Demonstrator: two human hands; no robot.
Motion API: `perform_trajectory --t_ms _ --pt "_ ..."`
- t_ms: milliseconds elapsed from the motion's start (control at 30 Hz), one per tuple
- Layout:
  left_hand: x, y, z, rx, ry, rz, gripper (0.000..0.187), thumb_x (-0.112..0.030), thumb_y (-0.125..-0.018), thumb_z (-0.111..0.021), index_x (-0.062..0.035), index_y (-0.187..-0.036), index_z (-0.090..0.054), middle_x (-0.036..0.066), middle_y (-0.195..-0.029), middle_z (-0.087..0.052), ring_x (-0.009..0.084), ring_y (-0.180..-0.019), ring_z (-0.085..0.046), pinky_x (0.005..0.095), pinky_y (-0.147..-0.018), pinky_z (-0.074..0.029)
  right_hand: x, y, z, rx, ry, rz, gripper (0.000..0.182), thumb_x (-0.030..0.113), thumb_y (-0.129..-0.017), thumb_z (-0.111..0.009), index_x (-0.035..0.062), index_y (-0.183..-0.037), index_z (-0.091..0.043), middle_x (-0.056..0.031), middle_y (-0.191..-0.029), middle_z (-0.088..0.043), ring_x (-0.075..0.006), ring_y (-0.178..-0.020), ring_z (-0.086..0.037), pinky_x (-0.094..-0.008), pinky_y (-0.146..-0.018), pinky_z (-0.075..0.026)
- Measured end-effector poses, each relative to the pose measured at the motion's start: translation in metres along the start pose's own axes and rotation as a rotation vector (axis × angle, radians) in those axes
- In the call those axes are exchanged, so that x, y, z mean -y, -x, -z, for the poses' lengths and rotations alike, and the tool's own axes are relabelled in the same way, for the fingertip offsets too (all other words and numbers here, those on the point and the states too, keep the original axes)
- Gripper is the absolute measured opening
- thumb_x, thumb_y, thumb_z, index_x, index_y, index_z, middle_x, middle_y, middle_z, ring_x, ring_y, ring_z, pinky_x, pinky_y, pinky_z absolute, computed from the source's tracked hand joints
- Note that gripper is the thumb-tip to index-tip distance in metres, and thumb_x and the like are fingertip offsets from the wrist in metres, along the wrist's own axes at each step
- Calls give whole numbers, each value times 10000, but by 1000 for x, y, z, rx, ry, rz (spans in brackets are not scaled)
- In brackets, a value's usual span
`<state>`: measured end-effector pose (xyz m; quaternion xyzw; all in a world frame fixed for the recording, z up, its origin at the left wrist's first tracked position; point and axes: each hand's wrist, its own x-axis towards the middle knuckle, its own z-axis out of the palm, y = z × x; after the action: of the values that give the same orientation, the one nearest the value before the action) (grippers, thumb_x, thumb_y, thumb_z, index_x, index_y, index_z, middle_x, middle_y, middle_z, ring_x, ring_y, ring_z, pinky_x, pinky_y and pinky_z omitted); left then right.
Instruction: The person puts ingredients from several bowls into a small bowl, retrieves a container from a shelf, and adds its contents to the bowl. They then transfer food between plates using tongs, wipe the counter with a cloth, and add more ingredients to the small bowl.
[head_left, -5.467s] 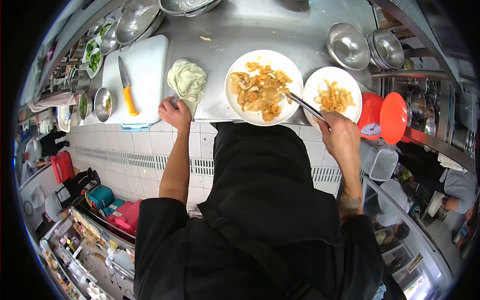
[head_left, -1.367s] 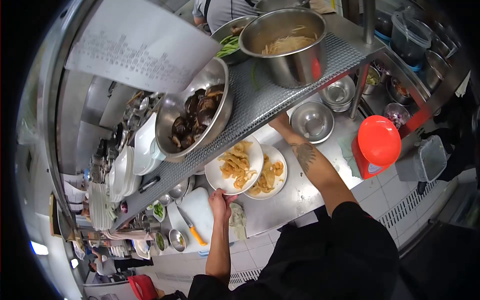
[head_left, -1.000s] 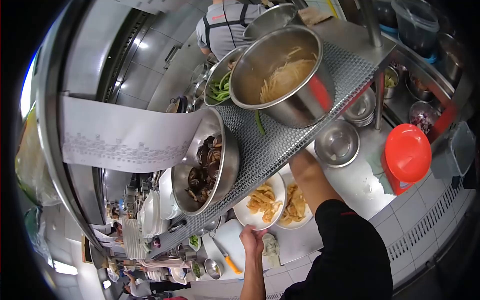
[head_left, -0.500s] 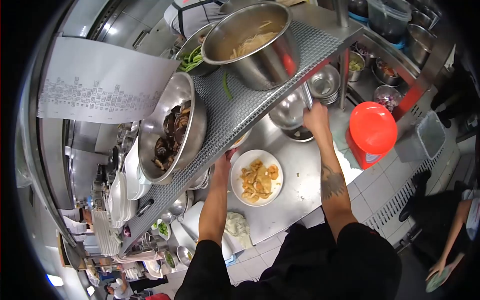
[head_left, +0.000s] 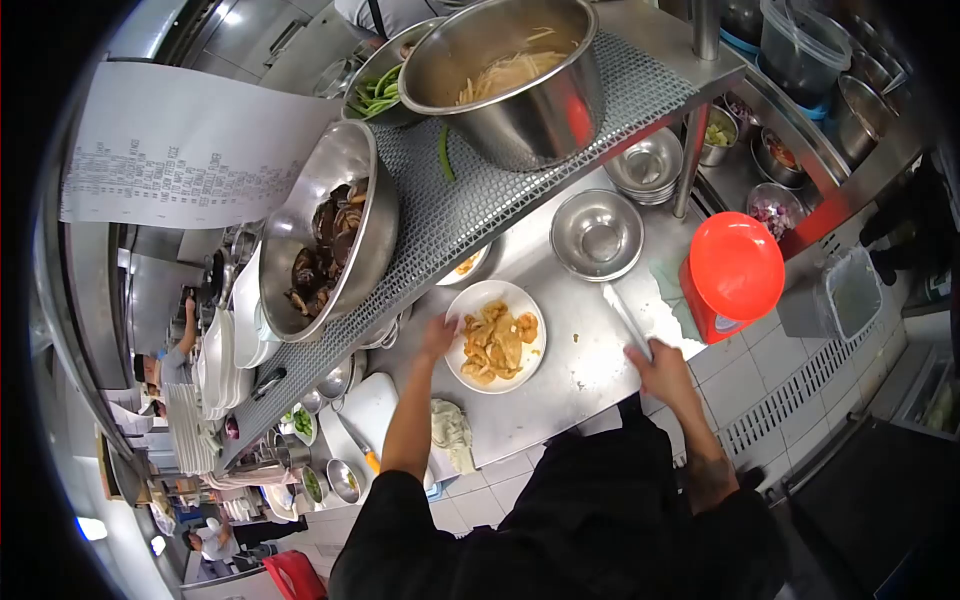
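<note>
A white plate point(head_left: 470, 378) of pale and orange food pieces point(head_left: 498, 342) sits on the steel counter in the head view. My left hand point(head_left: 436, 337) is at the plate's left rim, with its fingers closed on the edge. To the right, my right hand point(head_left: 664, 372) grips the lower end of a long, flat metal utensil point(head_left: 626, 318). That utensil slants up toward a round steel bowl point(head_left: 597, 235); its exact kind is not clear. Another bowl of orange food point(head_left: 466, 266) is partly hidden under the shelf, above the plate.
A perforated shelf point(head_left: 480, 215) crosses above the counter, bearing a pot of pale strips point(head_left: 520, 125) and a bowl of dark mushrooms point(head_left: 375, 235). A red scale point(head_left: 738, 265) stands at right. A cloth point(head_left: 452, 437) and a cutting board with an orange-handled knife point(head_left: 372, 461) lie lower left.
My right hand has come down and back from the steel bowl, drawing the metal utensil with it. My left hand has shifted from under the shelf to the plate's left rim.
</note>
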<state>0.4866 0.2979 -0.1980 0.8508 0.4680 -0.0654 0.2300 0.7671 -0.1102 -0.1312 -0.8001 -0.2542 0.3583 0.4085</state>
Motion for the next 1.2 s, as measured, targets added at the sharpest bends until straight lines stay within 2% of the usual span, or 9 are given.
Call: perform_trajectory --t_ms 100,333,367,433,533,600,867,1100,1200 --pt "13 35 -23 -150 474 113 378 -328 -970 -526 7 -1072 -669 220 -931 -694 308 -796 -653 398 -760 -490 -23 27 -7 164 -19 -73 433 357 -904 -655 -70 -855 -606 -178 -556 -617 -258 -475 -646 -370 -509 -517" --pt "-45 71 48 -449 472 253 367 -322 -927 -603 33 -915 -698 128 -804 -713 262 -709 -656 398 -688 -491 -27 49 18 258 -301 -246 343 315 -938 -626 -26 -918 -601 -75 -635 -595 -142 -435 -594 -270 -375 -452" --pt "-23 47 42 -521 492 238 362 -307 -955 -581 38 -963 -689 28 -644 -609 151 -584 -524 339 -555 -435 -26 51 22 234 -337 -249 346 319 -937 -628 -25 -918 -598 -74 -634 -589 -142 -425 -584 -267 -371 -443" --pt "-6 -1 35 -671 524 -76 345 -282 -960 -575 20 -1119 -616 94 -950 -625 158 -857 -559 328 -756 -467 -39 54 24 192 -374 -263 350 321 -935 -634 -26 -919 -595 -76 -633 -585 -142 -419 -577 -266 -368 -435" --pt "-7 -88 19 -476 1153 -226 424 -258 -949 -586 5 -1274 -518 147 -1324 -504 161 -1152 -489 328 -985 -413 -47 61 24 154 -359 -281 358 320 -934 -638 -33 -898 -585 -83 -632 -585 -145 -414 -572 -273 -368 -434" --pt "-25 -141 -17 -815 -245 -435 416 -282 -938 -593 2 -1240 -558 170 -1222 -601 201 -1105 -562 347 -955 -441 -46 68 22 153 -350 -258 365 324 -932 -640 -30 -872 -574 -88 -630 -588 -149 -411 -571 -279 -367 -437" --pt "-237 -190 -25 -256 1041 74 429 -326 -947 -566 11 -1211 -579 176 -1049 -642 254 -978 -608 382 -871 -467 -37 103 20 123 -314 -269 399 356 -921 -655 -31 -866 -576 -81 -650 -602 -144 -444 -586 -280 -396 -433" --pt "-262 -176 -45 -97 1261 46 451 -365 -954 -543 19 -1186 -597 182 -898 -677 300 -868 -647 413 -798 -489 -39 112 18 199 -90 -296 399 355 -921 -656 -25 -827 -584 -79 -624 -609 -141 -454 -594 -290 -424 -453" --pt "-246 -111 -35 -251 1128 77 464 -382 -958 -533 22 -1175 -605 184 -833 -693 319 -820 -664 426 -766 -499 -38 97 16 240 0 -247 352 327 -942 -631 -20 -896 -594 -92 -640 -612 -149 -437 -579 -289 -391 -427"
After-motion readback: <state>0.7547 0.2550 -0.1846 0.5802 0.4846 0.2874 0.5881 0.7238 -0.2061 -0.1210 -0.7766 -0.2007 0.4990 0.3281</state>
